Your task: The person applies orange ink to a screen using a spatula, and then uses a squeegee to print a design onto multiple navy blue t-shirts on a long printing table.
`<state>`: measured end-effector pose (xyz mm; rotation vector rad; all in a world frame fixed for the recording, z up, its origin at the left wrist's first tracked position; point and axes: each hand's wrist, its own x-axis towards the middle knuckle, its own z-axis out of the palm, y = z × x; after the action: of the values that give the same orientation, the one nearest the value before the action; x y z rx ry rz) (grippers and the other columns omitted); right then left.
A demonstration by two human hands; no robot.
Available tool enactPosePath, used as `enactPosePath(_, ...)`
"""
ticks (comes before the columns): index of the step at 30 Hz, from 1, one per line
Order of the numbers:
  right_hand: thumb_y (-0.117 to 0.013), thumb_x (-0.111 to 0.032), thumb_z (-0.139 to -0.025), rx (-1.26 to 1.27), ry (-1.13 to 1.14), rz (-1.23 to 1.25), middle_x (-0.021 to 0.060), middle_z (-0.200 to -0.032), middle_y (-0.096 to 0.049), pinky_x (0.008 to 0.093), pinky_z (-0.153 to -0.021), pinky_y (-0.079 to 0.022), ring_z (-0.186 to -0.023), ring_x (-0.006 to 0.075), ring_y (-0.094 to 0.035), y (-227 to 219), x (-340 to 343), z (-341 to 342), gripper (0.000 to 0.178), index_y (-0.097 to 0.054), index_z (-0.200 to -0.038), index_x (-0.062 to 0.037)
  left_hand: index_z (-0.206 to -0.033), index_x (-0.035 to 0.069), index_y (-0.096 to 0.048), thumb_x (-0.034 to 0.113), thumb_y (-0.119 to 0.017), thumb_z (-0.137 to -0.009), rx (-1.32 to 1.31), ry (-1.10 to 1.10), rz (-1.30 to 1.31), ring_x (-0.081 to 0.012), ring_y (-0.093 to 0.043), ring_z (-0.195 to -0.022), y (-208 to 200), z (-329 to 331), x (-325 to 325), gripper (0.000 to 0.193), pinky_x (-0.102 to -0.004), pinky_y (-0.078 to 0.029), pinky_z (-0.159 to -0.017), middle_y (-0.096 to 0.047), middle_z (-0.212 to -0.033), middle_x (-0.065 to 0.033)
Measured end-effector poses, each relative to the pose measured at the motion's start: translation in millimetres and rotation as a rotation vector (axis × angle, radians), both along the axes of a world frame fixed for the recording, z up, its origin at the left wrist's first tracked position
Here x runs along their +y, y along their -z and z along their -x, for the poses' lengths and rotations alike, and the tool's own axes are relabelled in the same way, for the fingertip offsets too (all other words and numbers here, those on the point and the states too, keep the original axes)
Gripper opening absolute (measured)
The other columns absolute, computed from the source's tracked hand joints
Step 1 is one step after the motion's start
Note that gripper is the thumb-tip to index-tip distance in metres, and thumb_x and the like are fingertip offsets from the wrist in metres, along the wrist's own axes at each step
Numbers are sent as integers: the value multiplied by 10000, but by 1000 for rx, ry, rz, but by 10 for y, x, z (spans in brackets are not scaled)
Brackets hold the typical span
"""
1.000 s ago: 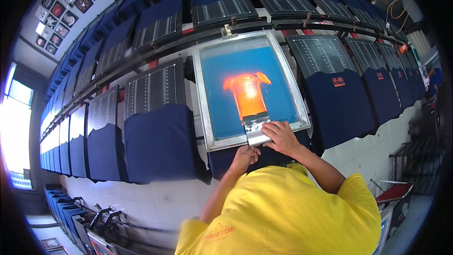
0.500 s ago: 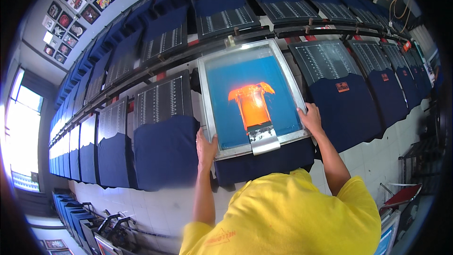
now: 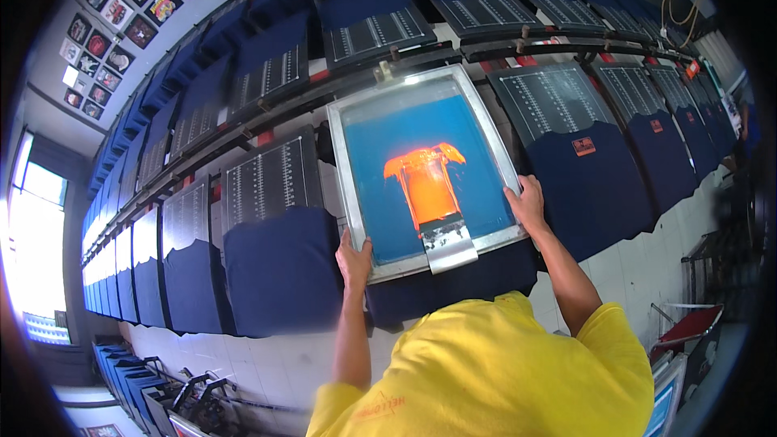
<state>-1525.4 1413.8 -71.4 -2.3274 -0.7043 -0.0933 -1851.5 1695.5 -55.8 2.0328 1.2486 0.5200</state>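
Note:
A screen-printing frame (image 3: 344,174) with a silver metal border and blue mesh (image 3: 380,125) lies over a dark board in front of me. My left hand (image 3: 354,263) grips its near left corner, thumb on the rim. My right hand (image 3: 527,205) holds the right side rail, fingers closed around the edge. Bright orange ink (image 3: 429,194) is pooled on the mesh in a wide band with streaks running toward me. A metal-handled squeegee (image 3: 451,249) rests in the ink, its handle leaning on the near rail. Navy cloth (image 3: 437,295) shows below the frame.
Navy shirts (image 3: 283,267) lie on dark ruled boards in long rows on both sides. Shirts to the right bear small orange prints (image 3: 583,146). Behind the frame runs a dark rail (image 3: 267,110). A red folding chair (image 3: 688,328) stands at the lower right.
The view has shifted slightly, moving the scene a little leftward. Both hands keep their hold on the frame, and the squeegee and ink look unchanged.

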Motion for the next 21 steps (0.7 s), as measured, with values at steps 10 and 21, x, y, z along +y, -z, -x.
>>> enactPosePath(10, -799, -264, -789, -180, -610, 129, 175, -1397, -551, 492, -976, -448, -1250, 360, -530, -890, -29, 750, 655, -558, -1337, 2, -1381, -51, -510, 217, -745, -883, -65, 142, -305, -375, -461, -1389, -169, 76, -372, 612, -523, -315, -1175, -513, -1452, -254)
enactPosePath(21, -788, -148, -711, -235, -1004, 279, 86, -1288, -629, 409, -961, -427, -1171, 257, -571, -952, 226, 1010, 578, -602, -1251, -64, -1364, 13, -530, 128, -644, -937, -254, 779, -99, -382, -498, -1339, -594, -147, -1066, 456, -469, -406, -1101, -545, -1426, -199)
